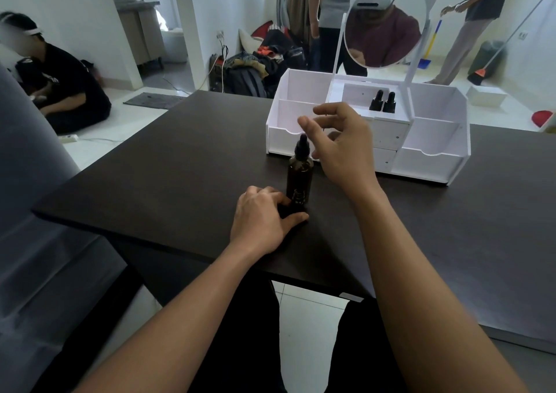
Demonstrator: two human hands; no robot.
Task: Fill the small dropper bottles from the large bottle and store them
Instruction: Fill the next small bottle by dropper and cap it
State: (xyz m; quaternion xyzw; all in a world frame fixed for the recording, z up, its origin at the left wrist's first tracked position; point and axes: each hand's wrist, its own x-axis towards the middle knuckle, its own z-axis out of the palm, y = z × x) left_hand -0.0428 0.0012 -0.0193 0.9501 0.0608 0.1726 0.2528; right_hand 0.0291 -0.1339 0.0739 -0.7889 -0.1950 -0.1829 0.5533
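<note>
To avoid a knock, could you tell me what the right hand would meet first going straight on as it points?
Probably the white organizer, at its left front compartment; the right hand points forward-left, just above the large bottle, though depth is unclear.

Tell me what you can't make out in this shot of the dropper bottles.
All in the head view:
What the dark thing gripped by the left hand is: fingers cover most.
Fill level of the large dropper bottle: glass too dark.
Bodies of the two small dropper bottles: hidden behind the organizer wall.
</note>
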